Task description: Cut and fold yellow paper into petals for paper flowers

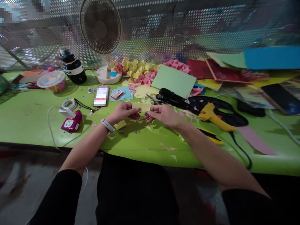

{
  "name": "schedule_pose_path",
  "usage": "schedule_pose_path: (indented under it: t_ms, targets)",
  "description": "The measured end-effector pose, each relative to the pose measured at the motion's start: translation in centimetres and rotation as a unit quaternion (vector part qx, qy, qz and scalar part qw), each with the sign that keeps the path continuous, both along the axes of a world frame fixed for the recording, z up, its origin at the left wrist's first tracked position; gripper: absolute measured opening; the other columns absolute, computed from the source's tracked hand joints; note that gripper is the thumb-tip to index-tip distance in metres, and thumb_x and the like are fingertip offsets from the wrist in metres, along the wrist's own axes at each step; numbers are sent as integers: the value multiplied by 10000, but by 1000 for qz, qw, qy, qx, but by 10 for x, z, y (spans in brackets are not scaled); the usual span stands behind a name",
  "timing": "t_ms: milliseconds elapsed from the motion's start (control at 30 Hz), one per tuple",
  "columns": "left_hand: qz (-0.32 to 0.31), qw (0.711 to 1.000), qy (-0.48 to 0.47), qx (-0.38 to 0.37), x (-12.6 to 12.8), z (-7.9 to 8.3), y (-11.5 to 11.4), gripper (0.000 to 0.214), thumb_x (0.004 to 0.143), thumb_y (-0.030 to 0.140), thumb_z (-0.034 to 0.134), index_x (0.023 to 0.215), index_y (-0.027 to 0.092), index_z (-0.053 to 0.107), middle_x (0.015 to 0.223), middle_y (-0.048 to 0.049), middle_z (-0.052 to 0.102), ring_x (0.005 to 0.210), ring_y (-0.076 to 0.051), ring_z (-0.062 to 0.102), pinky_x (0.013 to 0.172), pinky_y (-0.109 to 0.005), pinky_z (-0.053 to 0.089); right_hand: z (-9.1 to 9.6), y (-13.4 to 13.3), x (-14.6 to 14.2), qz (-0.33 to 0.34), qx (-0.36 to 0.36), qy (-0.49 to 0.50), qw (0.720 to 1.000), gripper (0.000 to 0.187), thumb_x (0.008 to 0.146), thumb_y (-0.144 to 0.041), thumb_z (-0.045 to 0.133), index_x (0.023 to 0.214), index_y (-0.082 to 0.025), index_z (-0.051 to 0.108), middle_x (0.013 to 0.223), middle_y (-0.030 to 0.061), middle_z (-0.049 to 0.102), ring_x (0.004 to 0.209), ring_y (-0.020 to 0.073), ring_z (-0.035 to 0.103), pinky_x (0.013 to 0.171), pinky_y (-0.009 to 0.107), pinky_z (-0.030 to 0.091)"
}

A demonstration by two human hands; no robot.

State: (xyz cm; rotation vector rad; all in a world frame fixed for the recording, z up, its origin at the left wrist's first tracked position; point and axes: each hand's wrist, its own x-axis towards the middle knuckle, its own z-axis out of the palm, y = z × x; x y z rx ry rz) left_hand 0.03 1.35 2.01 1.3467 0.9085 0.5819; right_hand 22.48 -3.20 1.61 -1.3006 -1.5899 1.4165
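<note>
Between my two hands is a small yellow piece of paper [141,107], raised a little above the green table. My left hand [123,112], with a pale band on its wrist, pinches the paper's left end. At the right end, the fingers of my right hand [161,114] are closed on the same piece. Another yellow paper piece [120,125] lies below my left hand, among scattered paper scraps. Just beyond my right hand are scissors [153,99], partly hidden, and a black stapler [174,98].
A yellow glue gun [217,118] with a black cord and a yellow-handled cutter [211,137] lie to the right. Folded paper flowers [138,68] are heaped beside a fan [100,29]. A purple power socket [72,122], a phone [101,95] and a dark bottle [73,68] stand leftward.
</note>
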Motion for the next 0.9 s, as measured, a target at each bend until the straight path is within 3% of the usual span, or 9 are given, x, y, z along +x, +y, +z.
schedule_pose_path:
  t_ms: [167,367,533,733,900]
  targets:
    - [2,1000,19,-3,-1,3,0,296,815,373,781,814,104,656,905,-131,785,770,-144,751,803,-311,610,3,6,9,27,-21,-17,999,244,816,-424,743,842,-189,686,939,89,783,754,203,746,796,411,558]
    - [1,1000,-8,-10,2,5,-4,317,750,351,834,746,109,630,808,-110,779,678,-133,737,730,-293,612,6,2,2,0,-15,-28,999,272,778,-436,784,743,-189,674,874,100,772,697,203,729,682,377,536]
    - [-34,999,-10,-24,1,6,-4,316,706,309,872,855,87,704,821,-120,779,701,-146,746,699,-273,607,1,-1,-1,12,-2,-12,1000,281,810,-451,762,737,-188,694,765,74,756,633,178,705,619,349,518]
    - [-73,996,2,-51,-2,4,-3,299,700,279,879,879,85,740,828,-117,781,679,-138,741,654,-229,595,4,-5,-4,42,9,-11,999,269,820,-446,749,738,-195,695,736,62,759,631,182,710,667,372,556]
    - [-81,996,3,-42,-5,8,-1,250,728,265,858,805,75,715,776,-111,771,665,-140,739,700,-267,613,4,-3,0,43,12,5,999,274,821,-452,753,747,-193,701,800,67,774,635,167,715,656,355,585]
